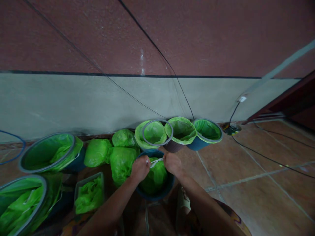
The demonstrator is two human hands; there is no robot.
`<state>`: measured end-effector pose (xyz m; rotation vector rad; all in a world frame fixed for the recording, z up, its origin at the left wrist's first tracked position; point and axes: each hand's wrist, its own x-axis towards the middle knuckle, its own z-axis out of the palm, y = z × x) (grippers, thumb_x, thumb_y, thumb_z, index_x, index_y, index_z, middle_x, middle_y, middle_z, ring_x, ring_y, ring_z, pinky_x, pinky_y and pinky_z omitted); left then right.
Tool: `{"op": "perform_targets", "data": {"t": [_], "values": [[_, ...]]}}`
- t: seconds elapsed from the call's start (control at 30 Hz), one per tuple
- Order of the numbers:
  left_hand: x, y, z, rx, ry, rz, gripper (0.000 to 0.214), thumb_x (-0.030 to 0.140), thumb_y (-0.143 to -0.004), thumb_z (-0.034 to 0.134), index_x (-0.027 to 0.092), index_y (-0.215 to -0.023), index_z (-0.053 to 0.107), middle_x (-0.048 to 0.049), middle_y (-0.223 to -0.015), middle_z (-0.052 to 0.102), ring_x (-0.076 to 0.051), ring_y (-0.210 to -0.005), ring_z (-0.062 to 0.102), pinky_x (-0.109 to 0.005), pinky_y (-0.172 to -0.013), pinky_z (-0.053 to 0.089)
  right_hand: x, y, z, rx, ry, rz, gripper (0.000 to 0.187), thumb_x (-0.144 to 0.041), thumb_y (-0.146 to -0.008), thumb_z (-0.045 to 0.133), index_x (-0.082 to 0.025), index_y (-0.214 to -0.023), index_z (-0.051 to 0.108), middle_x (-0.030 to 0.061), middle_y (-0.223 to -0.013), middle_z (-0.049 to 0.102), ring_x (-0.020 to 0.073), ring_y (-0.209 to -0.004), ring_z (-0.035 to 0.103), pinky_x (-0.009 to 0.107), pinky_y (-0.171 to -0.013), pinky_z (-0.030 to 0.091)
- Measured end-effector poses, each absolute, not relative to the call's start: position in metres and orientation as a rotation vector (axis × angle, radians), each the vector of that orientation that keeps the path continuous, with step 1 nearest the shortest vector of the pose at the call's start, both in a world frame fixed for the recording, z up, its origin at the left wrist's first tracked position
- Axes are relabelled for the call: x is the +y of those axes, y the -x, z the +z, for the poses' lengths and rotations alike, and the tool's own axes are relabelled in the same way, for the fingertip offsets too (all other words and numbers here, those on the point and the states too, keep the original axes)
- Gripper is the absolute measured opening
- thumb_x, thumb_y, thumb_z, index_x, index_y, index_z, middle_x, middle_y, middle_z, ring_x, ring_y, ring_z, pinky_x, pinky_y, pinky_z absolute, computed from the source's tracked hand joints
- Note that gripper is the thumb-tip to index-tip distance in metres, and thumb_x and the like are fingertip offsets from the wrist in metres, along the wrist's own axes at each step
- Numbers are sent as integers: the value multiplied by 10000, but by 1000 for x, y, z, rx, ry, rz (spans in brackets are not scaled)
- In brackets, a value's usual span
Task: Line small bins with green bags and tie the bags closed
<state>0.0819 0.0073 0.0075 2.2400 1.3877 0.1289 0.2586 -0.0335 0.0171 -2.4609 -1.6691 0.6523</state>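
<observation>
A green plastic bag (155, 177) sits inside a blue bin (155, 197) in front of me, its top gathered. White drawstrings (156, 161) stretch across the bag's top between my hands. My left hand (141, 168) is closed on the string's left end, over the bin's left rim. My right hand (172, 163) is closed on its right end, over the right rim. A loose grey ring (157, 144) lies across two green-lined bins just beyond my hands. Filled green bags (123, 164) are piled left of the blue bin.
Lined bins stand along the wall, including a brown one (173, 146) and a blue one (200, 144). At left are two larger grey-rimmed bins (71, 144) and a small tub (102, 186) of green bags. Black cables (261, 154) cross the tiled floor at right.
</observation>
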Motion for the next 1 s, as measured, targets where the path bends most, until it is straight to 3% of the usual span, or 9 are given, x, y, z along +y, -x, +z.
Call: {"op": "perform_targets", "data": {"t": [0.07, 0.2, 0.27, 0.37, 0.47, 0.57, 0.73, 0.87, 1.0], "values": [[9, -79, 6, 1421, -2237, 62, 195, 190, -886, 443, 194, -833, 630, -61, -852, 683, -193, -858, 632, -273, -756, 405, -35, -257, 14, -1705, 2441, 664, 393, -73, -811, 484, -101, -1165, 653, 221, -1093, 683, 310, -1024, 650, 406, -857, 492], [11, -78, 1, 1386, -2222, 35, 182, 207, -880, 463, 212, -847, 642, -49, -897, 700, -192, -902, 640, -276, -801, 421, -42, -245, 7, -1940, 2172, 676, 856, 0, -656, 587, -178, -1467, 375, 155, -1424, 495, 270, -1271, 500, 355, -1004, 430], [11, -80, -2, 1354, -2192, 35, 181, 198, -871, 470, 204, -841, 648, -53, -904, 707, -195, -911, 645, -284, -819, 433, -45, -238, 2, -2034, 2085, 739, 747, -41, -672, 612, -145, -1399, 475, 173, -1355, 554, 301, -1238, 515, 378, -989, 427], [7, -81, -8, 1288, -2106, 86, 203, 176, -838, 495, 174, -963, 656, -87, -971, 710, -217, -962, 648, -319, -875, 450, -45, -231, -4, -2032, 2103, 888, 268, -134, -813, 528, -103, -1011, 705, 174, -988, 706, 294, -993, 634, 364, -858, 454], [2, -79, -13, 1131, -2015, 191, 599, 126, -711, 604, 146, -1302, 507, -142, -1240, 632, -251, -1126, 600, -350, -975, 435, -40, -233, -3, -1978, 2097, 909, 255, -162, -877, 451, -129, -850, 703, 125, -865, 705, 225, -872, 643, 297, -766, 445], [-5, -78, -18, 1028, -1974, 243, 850, 113, -627, 669, 149, -1423, 373, -164, -1376, 534, -279, -1225, 536, -374, -1041, 401, -35, -238, 2, -1934, 2033, 924, 287, -166, -904, 409, -141, -822, 683, 65, -789, 682, 147, -740, 605, 239, -668, 419], [-8, -83, -23, 1109, -2049, 188, 239, 111, -758, 538, 166, -954, 665, -107, -957, 685, -258, -939, 633, -365, -874, 452, -37, -238, 6, -1750, 1909, 1088, 261, -157, -863, 449, -152, -705, 656, -2, -619, 604, 101, -572, 502, 220, -574, 357], [-4, -86, -24, 1213, -2069, 195, 143, 103, -757, 518, 174, -713, 634, -93, -860, 638, -248, -908, 601, -362, -847, 433, -37, -238, 3, -1659, 1884, 1112, 243, -166, -856, 443, -157, -761, 667, 11, -678, 644, 121, -634, 558, 226, -607, 391], [6, -87, -23, 1249, -1827, 373, 89, 154, -736, 551, 174, -662, 596, -62, -879, 620, -203, -869, 580, -335, -833, 443, -32, -244, 4, -1582, 1875, 993, 300, -179, -839, 483, -139, -1092, 639, 65, -917, 695, 162, -796, 624, 266, -736, 468]]}}
